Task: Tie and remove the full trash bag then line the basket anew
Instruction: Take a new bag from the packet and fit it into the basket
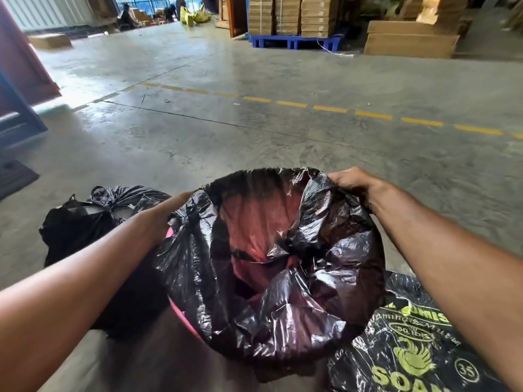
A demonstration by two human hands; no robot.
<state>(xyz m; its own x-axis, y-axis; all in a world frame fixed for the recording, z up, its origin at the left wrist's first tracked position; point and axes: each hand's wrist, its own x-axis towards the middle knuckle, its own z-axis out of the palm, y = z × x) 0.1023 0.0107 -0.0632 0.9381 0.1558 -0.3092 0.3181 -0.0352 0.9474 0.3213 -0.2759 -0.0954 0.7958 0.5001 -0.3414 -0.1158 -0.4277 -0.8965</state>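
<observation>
A thin black liner bag lies spread inside and over the pink basket, whose rim shows at the lower left. My left hand grips the liner's edge on the basket's left side, mostly hidden behind the plastic. At the far right of the rim, my right hand holds the liner's edge, fingers curled over it. A tied full black trash bag rests on the floor to the left of the basket.
A black pack of bags with yellow-green print lies at the lower right. Bare concrete floor with a dashed yellow line stretches ahead. Cardboard stacks on a blue pallet stand far back; people sit in the distance.
</observation>
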